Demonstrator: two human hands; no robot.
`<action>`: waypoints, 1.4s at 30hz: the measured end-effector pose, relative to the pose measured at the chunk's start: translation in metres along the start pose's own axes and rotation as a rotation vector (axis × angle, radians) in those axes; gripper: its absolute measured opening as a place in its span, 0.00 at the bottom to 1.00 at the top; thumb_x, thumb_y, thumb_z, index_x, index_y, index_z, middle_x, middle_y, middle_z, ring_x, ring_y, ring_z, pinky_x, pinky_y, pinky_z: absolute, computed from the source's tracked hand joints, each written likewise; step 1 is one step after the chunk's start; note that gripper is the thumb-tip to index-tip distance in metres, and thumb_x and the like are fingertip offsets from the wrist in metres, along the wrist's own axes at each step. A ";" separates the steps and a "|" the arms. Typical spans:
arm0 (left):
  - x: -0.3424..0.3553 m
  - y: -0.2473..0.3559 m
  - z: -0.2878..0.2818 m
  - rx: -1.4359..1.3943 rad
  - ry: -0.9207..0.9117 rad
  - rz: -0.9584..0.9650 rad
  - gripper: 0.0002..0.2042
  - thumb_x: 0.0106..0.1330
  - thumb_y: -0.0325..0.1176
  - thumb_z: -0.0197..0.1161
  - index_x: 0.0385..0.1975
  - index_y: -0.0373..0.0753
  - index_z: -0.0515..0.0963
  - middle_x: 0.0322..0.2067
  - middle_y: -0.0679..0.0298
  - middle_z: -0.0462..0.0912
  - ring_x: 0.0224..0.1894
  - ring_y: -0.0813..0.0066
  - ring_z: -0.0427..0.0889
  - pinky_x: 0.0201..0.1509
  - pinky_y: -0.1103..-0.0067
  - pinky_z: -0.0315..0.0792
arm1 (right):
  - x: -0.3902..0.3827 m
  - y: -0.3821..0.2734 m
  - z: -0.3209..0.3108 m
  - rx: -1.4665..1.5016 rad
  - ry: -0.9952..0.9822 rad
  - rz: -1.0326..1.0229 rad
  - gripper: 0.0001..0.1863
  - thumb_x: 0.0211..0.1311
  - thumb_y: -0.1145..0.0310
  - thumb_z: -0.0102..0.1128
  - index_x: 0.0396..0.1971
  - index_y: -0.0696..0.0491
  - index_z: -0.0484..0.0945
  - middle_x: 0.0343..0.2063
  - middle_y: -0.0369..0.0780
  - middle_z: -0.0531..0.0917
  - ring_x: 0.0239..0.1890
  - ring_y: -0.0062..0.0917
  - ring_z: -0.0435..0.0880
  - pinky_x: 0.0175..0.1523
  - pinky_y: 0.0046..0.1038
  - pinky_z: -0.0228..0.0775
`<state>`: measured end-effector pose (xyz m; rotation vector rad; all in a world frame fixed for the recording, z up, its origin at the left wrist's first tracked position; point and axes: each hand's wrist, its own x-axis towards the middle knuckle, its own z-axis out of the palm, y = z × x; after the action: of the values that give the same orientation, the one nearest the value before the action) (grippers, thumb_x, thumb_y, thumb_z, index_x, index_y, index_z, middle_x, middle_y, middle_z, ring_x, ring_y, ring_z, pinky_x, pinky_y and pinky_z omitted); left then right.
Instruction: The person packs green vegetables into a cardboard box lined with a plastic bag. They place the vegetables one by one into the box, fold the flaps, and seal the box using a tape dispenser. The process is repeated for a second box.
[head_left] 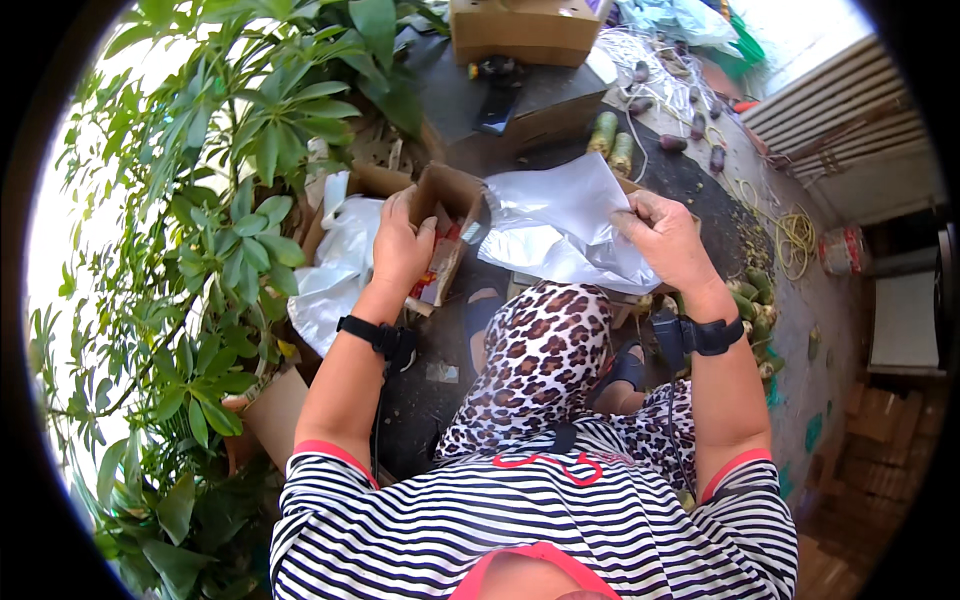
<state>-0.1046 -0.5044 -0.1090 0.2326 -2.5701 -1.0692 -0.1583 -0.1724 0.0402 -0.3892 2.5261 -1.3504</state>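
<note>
Over my lap a silvery plastic bag point(560, 215) is spread, its right side pinched between the thumb and fingers of my right hand point(662, 238). My left hand point(403, 243) is apart from that bag, beside the open cardboard box point(440, 188). Its thumb stands away from its fingers, and I see nothing between them. Just left of that hand lies a heap of pale translucent plastic bags point(337, 262). Small red and white packets point(447, 248) show inside the box.
Leafy plants point(230, 200) crowd the left side. A larger carton point(525, 30) and a dark phone point(497, 108) are on a dark surface ahead. Wrapped green cylindrical items point(612, 143), dark oval items point(672, 143), green-and-tan produce point(755, 300) and yellow cord point(795, 240) lie rightward.
</note>
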 end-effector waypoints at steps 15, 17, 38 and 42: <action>0.000 0.257 0.070 -0.824 -0.788 -0.050 0.11 0.66 0.31 0.65 0.42 0.28 0.80 0.33 0.65 0.83 0.33 0.84 0.76 0.39 0.81 0.73 | -0.103 0.048 -0.076 0.544 -0.080 0.090 0.19 0.59 0.79 0.63 0.52 0.58 0.79 0.37 0.29 0.82 0.35 0.12 0.75 0.43 0.17 0.70; -0.011 0.251 0.082 -0.796 -0.775 -0.047 0.11 0.66 0.31 0.65 0.41 0.28 0.80 0.33 0.65 0.84 0.33 0.83 0.76 0.39 0.81 0.73 | -0.114 0.070 -0.081 0.420 -0.111 0.164 0.12 0.60 0.74 0.65 0.43 0.59 0.82 0.29 0.30 0.81 0.31 0.12 0.74 0.38 0.18 0.68; -0.074 0.239 0.098 -0.781 -0.661 0.077 0.12 0.72 0.28 0.59 0.51 0.32 0.76 0.38 0.72 0.81 0.40 0.87 0.73 0.47 0.86 0.70 | -0.165 0.168 -0.075 1.002 -0.303 0.222 0.10 0.57 0.69 0.69 0.36 0.59 0.82 0.27 0.34 0.82 0.26 0.16 0.77 0.33 0.19 0.68; -0.078 0.237 0.095 -0.804 -0.592 0.049 0.16 0.71 0.25 0.60 0.57 0.31 0.73 0.43 0.69 0.82 0.43 0.85 0.76 0.50 0.86 0.71 | -0.165 0.167 -0.079 0.986 -0.249 0.313 0.09 0.61 0.69 0.67 0.35 0.58 0.82 0.25 0.34 0.81 0.24 0.16 0.77 0.30 0.20 0.69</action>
<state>-0.0729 -0.2539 -0.0224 -0.4031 -2.2983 -2.2922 -0.0505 0.0349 -0.0421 0.0471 1.3889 -2.0074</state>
